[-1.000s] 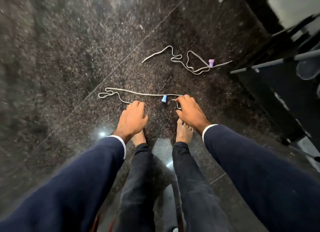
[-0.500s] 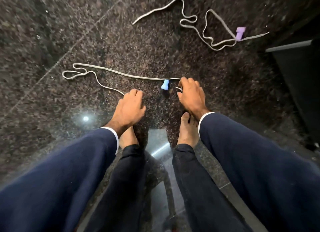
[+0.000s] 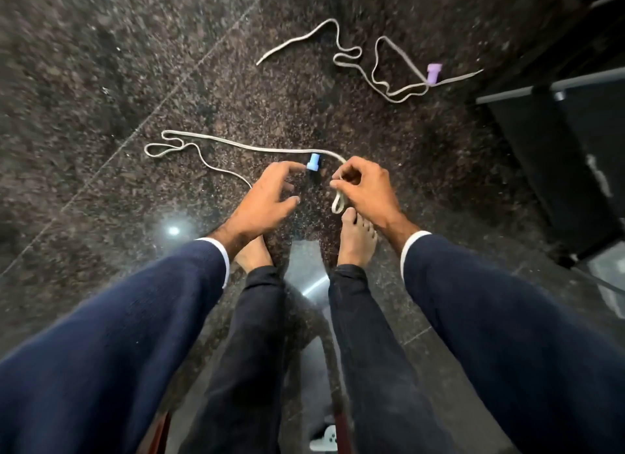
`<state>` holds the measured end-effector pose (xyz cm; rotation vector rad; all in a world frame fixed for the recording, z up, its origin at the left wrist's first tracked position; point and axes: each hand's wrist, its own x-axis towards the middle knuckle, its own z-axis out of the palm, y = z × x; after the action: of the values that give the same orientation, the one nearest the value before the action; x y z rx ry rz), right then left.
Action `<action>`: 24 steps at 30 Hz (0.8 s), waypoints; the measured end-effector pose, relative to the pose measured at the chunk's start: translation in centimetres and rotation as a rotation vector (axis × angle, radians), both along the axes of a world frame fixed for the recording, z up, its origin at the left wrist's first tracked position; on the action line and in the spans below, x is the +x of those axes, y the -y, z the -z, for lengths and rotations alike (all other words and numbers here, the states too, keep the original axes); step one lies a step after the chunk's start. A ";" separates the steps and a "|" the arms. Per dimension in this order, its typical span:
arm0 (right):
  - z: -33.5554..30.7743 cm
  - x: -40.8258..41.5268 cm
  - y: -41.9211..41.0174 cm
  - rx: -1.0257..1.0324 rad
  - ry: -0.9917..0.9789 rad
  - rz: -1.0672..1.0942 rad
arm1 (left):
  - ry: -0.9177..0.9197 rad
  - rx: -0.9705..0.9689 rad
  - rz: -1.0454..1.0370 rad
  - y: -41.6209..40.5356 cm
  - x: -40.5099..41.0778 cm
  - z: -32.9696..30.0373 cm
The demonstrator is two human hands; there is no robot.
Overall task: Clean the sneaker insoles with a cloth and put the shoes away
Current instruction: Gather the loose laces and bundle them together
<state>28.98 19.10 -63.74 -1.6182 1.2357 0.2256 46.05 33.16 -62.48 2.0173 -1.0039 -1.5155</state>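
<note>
Because the person is bent over with bare feet [image 3: 356,237] on the dark stone floor [image 3: 101,81], both hands reach down to the nearer shoelace [image 3: 257,148], which lies stretched out just ahead of the toes. The right hand [image 3: 367,191] has its fingers pinched together on one end of that lace, lifting it so a short loop hangs down beside the big toe; the grip looks meant to gather the lace up off the floor. The left hand [image 3: 267,196] is spread wide, fingers apart and holding nothing, its forefinger touching or almost touching the small blue stopper [image 3: 313,162] threaded on the lace, probably to steady or slide it. A second shoelace [image 3: 375,71] with a purple stopper [image 3: 433,73] lies loosely coiled farther off, well apart from the hands, near a dark piece of furniture [image 3: 558,149] at the right. No sneakers, insoles or cloth show clearly; a pale shape at the bottom edge between the legs is too cut off to identify, so cleaning cannot be judged from here.
</note>
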 end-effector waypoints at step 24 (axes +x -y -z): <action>-55.1 1.8 -5.5 -0.207 0.451 0.138 | -0.181 -0.308 0.096 0.9 4.2 -52.0</action>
<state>30.76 24.60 -8.63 -1.6339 1.0353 -0.3495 50.29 32.29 -10.50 1.6121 -1.1909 -1.4578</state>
